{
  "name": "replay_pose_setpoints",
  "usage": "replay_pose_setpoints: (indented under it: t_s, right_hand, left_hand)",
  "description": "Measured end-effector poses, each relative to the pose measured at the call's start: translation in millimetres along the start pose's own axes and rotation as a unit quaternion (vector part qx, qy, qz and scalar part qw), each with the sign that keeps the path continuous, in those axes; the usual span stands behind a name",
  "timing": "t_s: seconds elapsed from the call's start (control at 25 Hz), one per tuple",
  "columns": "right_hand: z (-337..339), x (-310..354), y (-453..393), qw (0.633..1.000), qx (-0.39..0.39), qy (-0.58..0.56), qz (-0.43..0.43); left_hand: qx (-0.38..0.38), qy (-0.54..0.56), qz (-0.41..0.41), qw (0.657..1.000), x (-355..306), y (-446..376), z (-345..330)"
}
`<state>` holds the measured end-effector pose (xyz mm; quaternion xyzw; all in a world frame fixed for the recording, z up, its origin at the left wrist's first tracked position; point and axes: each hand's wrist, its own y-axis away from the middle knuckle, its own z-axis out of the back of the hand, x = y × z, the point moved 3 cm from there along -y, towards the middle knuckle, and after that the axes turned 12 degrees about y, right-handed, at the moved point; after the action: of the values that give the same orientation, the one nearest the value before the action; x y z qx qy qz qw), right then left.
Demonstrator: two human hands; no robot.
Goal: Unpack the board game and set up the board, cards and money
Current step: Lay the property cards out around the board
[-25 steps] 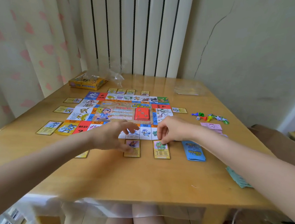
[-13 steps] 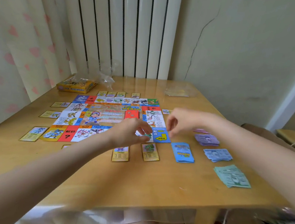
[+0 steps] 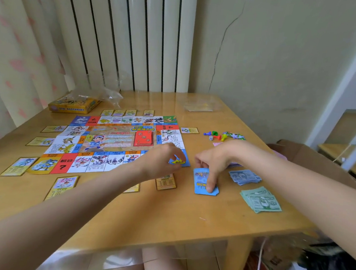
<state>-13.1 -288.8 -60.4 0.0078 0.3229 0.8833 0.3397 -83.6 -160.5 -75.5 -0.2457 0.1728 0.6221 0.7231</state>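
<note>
Head view: right hand fingers pressed the blue deck on the desk; left hand hovered over the board, loosely curled, gripping nothing.

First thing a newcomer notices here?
The colourful square game board spread at left-centre of the wooden table, ringed by yellow-bordered cards. Next, the right hand pressing fingers on a blue card deck beside the board, with green paper money further right.
</note>
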Motion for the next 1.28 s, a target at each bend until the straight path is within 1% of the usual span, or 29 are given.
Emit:
replay_pose_setpoints:
  t_s: [0.08, 0.16, 0.32, 0.4, 0.44, 0.48, 0.52, 0.56, 0.6, 0.64, 0.68, 0.72, 0.76, 0.8, 0.84, 0.88, 0.92, 0.96, 1.0, 1.08, 1.12, 1.16, 1.28]
  right_hand:
    - [0.2, -1.0, -1.1, 1.0, 0.012, 0.022, -0.009]
    - [0.4, -1.4, 1.0, 1.0, 0.015, 0.013, -0.007]
    - [-0.8, 5.1, 4.9, 1.0, 0.001, 0.022, -0.012]
    - [1.9, 7.2, 9.5, 0.999, 0.013, -0.032, 0.016]
    - [7.1, 4.6, 14.5, 0.997, 0.009, -0.071, 0.032]
    - [17.8, 0.2, 18.5, 0.993, -0.02, -0.111, 0.041]
    - [31.2, -4.7, 23.4, 0.983, -0.081, -0.158, 0.043]
    - [45.7, -9.3, 27.9, 0.966, -0.166, -0.198, 0.033]
    - [59.4, -12.0, 30.7, 0.94, -0.267, -0.212, 0.01]
    - [70.0, -9.5, 32.9, 0.91, -0.369, -0.187, -0.019]
    - [74.2, -2.1, 31.9, 0.884, -0.444, -0.143, -0.037]
    - [73.7, 8.9, 27.0, 0.865, -0.492, -0.097, -0.027]
    - [68.9, 20.1, 18.3, 0.864, -0.501, -0.052, 0.007]
    - [62.5, 29.0, 11.2, 0.875, -0.48, -0.035, 0.052]
    - [58.7, 33.6, 6.6, 0.889, -0.445, -0.054, 0.096]
    - [57.6, 33.6, 2.2, 0.902, -0.398, -0.104, 0.132]
    - [59.2, 32.1, 1.0, 0.903, -0.36, -0.168, 0.163]
    - [63.2, 30.0, -0.9, 0.894, -0.342, -0.227, 0.178]
    - [68.7, 28.2, -2.9, 0.873, -0.354, -0.285, 0.178]
    - [77.2, 21.2, -7.6, 0.815, -0.398, -0.397, 0.14]
    - [80.5, 19.5, -11.7, 0.799, -0.405, -0.428, 0.118]
    - [82.6, 20.2, -16.3, 0.798, -0.396, -0.443, 0.104]
    - [84.8, 27.8, -27.7, 0.824, -0.344, -0.441, 0.09]
  left_hand:
    - [-0.009, 0.002, -0.003, 1.0, 0.9, 1.7, 0.4]
    - [-0.014, 0.003, -0.009, 1.0, 1.3, 3.5, 0.4]
    - [-0.011, 0.016, 0.001, 1.0, -1.0, 4.0, -4.7]
    - [-0.022, 0.014, 0.001, 1.0, -6.4, 1.6, -5.1]
    - [-0.033, 0.042, 0.01, 0.999, -9.3, 0.3, -3.4]
    - [-0.053, 0.099, 0.027, 0.993, -11.6, -1.7, 0.3]
    - [-0.08, 0.161, 0.055, 0.982, -11.9, -2.5, 4.6]
    - [-0.111, 0.234, 0.096, 0.961, -9.7, -3.3, 9.2]
    - [-0.135, 0.342, 0.152, 0.917, -5.5, -4.6, 12.8]
    - [-0.136, 0.481, 0.211, 0.84, -3.2, -5.8, 15.5]
    - [-0.118, 0.614, 0.242, 0.742, -3.4, -6.2, 18.1]
    - [-0.104, 0.71, 0.24, 0.653, -2.9, -5.8, 22.6]
    - [-0.098, 0.761, 0.216, 0.604, 0.1, -6.1, 29.3]
    - [-0.105, 0.777, 0.191, 0.59, 3.8, -5.2, 36.1]
    - [-0.119, 0.776, 0.173, 0.595, 7.1, -2.3, 42.2]
    - [-0.136, 0.767, 0.163, 0.605, 13.0, 0.7, 45.7]
    - [-0.151, 0.757, 0.158, 0.616, 19.4, 4.7, 48.7]
    - [-0.156, 0.745, 0.153, 0.63, 26.5, 7.8, 51.0]
    - [-0.151, 0.733, 0.152, 0.646, 32.0, 10.9, 52.9]
    - [-0.13, 0.713, 0.155, 0.672, 37.0, 13.4, 54.5]
    - [-0.122, 0.708, 0.153, 0.679, 38.3, 13.8, 55.8]
    - [-0.118, 0.703, 0.149, 0.685, 38.1, 13.4, 58.7]
    - [-0.105, 0.687, 0.14, 0.705, 40.4, 11.4, 64.4]
